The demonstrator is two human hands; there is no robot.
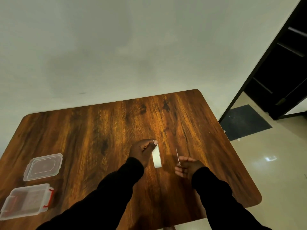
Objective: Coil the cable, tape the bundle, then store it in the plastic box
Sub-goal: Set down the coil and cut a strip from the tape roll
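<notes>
1. My left hand (144, 151) pinches the top of a white tape strip (157, 157) between thumb and fingers; the strip hangs over the middle of the wooden table (99, 130).
2. My right hand (186, 166), just right of it, grips a thin blade-like tool (177, 156); I cannot tell which.
3. The clear plastic box (26, 200) sits near left, its lid (43, 166) just beyond.
4. I see no cable.
</notes>
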